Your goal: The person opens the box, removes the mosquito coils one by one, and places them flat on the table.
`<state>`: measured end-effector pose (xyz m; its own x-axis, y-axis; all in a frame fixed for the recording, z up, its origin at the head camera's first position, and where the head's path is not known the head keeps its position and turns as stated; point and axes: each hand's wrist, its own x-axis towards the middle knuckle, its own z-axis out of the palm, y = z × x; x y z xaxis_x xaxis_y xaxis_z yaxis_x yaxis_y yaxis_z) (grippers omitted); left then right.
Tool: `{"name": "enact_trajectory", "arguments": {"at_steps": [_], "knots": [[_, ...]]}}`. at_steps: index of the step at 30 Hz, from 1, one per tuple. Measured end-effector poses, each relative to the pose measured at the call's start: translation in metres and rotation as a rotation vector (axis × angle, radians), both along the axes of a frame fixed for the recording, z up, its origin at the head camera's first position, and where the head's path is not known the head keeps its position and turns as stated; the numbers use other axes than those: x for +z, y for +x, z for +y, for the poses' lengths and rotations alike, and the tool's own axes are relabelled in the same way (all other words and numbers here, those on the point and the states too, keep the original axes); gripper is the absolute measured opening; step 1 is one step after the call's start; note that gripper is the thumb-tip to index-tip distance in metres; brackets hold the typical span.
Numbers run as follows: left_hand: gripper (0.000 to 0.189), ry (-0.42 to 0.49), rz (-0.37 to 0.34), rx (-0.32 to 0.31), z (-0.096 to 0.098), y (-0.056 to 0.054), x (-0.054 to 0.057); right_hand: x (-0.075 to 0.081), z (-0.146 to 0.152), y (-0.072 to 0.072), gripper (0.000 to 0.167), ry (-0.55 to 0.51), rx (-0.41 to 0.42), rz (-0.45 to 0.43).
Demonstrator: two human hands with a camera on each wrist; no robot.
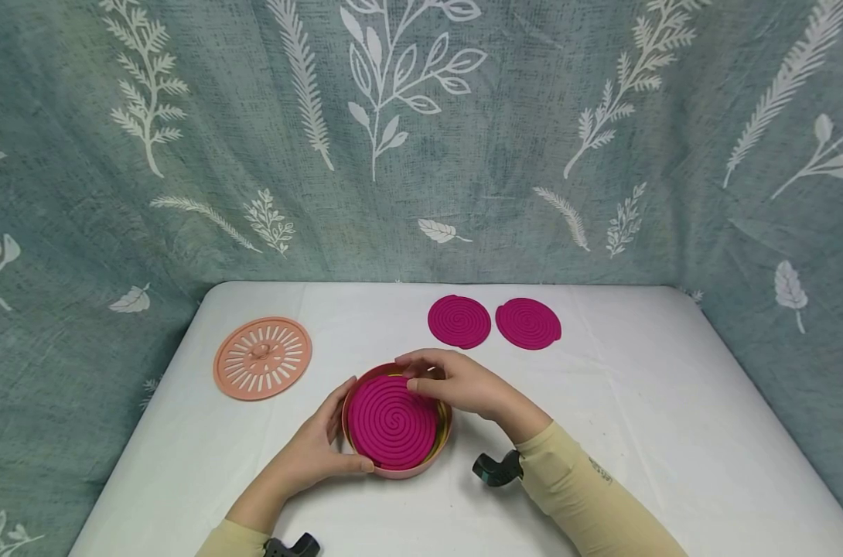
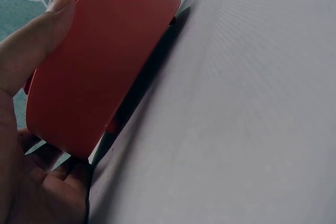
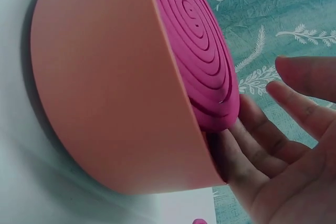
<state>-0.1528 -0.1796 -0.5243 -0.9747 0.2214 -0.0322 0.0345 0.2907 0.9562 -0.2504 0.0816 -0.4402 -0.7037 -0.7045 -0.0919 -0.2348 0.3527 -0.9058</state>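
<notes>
A round salmon-pink mosquito coil box (image 3: 105,77) stands on the table, its inside partly lined with yellow. Over its opening lies a magenta spiral mosquito coil (image 1: 394,422), one edge raised above the rim in the right wrist view. My left hand (image 1: 319,442) grips the box from the left, thumb at the near rim and fingers round the far side. At the far right rim is my right hand (image 1: 456,381), its fingers loosely extended. Some of those fingertips touch the rim and coil edge, while thumb and forefinger stay apart from the coil in the right wrist view.
A salmon-pink slotted lid (image 1: 262,358) with a small knob lies at the back left. Behind the box, two more magenta coils, a left one (image 1: 459,322) and a right one (image 1: 528,323), lie side by side. The white-covered table (image 1: 644,410) ends at a leaf-patterned curtain (image 1: 505,209).
</notes>
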Motion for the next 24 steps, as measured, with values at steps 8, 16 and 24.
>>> {"name": "enact_trajectory", "arguments": {"at_steps": [8,16,24], "knots": [[0.124,0.002,-0.005,0.005,0.0013,0.0002,0.0,-0.0028,0.0012,-0.0023,0.041,-0.065,-0.024,-0.122],[0.125,0.008,-0.008,0.009,0.0014,0.0003,0.0005,-0.008,0.0021,-0.0051,0.046,-0.09,-0.014,-0.194],[0.124,0.006,-0.011,0.01,0.0018,0.0001,-0.0004,-0.007,0.0048,-0.007,0.042,-0.055,-0.002,-0.222]]}}
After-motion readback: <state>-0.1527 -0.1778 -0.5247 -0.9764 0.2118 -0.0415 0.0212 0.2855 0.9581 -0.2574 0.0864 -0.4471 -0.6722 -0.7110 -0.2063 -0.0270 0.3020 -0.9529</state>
